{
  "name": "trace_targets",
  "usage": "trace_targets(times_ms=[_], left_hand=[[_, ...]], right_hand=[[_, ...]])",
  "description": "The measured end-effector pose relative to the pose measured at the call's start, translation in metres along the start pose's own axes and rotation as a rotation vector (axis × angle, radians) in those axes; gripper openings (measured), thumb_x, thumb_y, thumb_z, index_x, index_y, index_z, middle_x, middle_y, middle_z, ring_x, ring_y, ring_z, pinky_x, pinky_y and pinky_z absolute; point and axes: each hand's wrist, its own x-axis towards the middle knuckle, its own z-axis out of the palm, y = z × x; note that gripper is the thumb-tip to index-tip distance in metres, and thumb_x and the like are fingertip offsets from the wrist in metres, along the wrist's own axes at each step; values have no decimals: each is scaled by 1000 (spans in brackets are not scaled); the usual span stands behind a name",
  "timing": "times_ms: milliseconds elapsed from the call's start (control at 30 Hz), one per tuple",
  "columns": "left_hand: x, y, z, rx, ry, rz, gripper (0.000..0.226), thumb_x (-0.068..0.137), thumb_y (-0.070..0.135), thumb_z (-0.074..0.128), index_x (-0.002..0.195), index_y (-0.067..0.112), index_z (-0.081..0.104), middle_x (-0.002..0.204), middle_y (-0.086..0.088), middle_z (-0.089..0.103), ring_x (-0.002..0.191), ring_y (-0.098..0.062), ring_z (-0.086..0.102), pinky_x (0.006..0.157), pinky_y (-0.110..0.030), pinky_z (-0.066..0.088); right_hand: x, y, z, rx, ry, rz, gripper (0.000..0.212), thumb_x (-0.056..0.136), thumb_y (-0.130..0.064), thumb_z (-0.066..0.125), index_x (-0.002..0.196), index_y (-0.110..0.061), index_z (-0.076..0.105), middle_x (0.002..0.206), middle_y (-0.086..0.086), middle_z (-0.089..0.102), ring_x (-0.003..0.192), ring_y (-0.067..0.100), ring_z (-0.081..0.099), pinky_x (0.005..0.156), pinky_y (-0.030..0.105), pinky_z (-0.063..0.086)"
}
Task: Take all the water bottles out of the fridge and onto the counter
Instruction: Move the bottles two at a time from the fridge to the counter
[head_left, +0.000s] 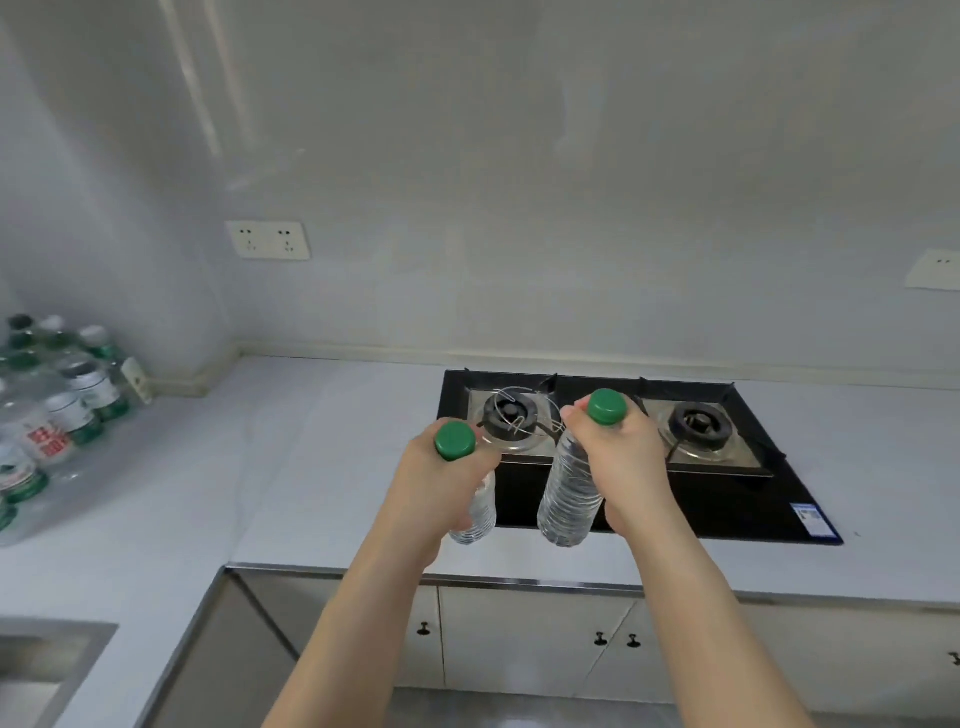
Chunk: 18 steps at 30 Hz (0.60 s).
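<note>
- The pale surface (322, 467) is L-shaped, running along the back wall and down the left side; its left edge and bottom-left corner are cut off by the frame.
- The black two-burner hob (727, 499) is set into the surface under the hands; both bottles and wrists hide part of its front left area.
- A cluster of water bottles (57, 410) stands on the surface at the far left, near the corner. They are blurred, several are cut off by the frame edge, and their number cannot be told; green bands and one red label show.
- The sink (36, 670) shows only as a steel corner at the bottom left.
- White cabinet doors (530, 639) with small dark knobs sit below the surface edge, partly hidden by the forearms.
- The right hand (623, 457) has its fingers curled round the neck and shoulder of the right bottle (569, 499), a clear ribbed bottle with a green cap, held upright above the hob's front edge, not resting on anything.
- The left hand (431, 483) is wrapped round the upper part of the left bottle (480, 514), also clear with a green cap; the hand hides most of its body, and only the lower part shows, held in the air just beside the other bottle.
- A double wall socket (267, 240) sits on the back wall; another socket (935, 270) is cut off at the right edge.
</note>
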Motion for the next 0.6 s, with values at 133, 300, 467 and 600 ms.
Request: trace_targets(times_ms=[133,300,467,600], left_hand=[[16,-6,-44,-29,70,-31,15,83,13,67,97,18,66,80,-1,57,72,-16,51,77,-51,57],[45,-14,-73,-60,110,-84,16,82,14,68,96,21,66,89,-3,58,82,-19,52,74,-54,58],[87,-9,-99,-37,156,-116,16,82,17,68,97,24,66,96,-1,59,89,-18,54,73,-52,60],[132,7,-117,22,210,-82,17,83,20,67,99,25,65,86,1,56,80,-15,53,76,-50,60]], right_hand=[[2,-4,51,-27,-86,6,27,84,-28,71,108,-18,63,99,-2,65,93,13,60,85,32,47],[24,1,101,-64,-152,1,26,83,-28,72,106,-19,64,98,-5,67,93,12,61,85,33,48],[58,-1,154,-28,-213,-47,13,83,-20,72,92,-15,64,82,-6,65,74,9,59,67,18,46],[98,-8,197,19,-260,-80,9,82,-18,72,85,-17,63,78,-5,64,73,12,59,68,25,44]])
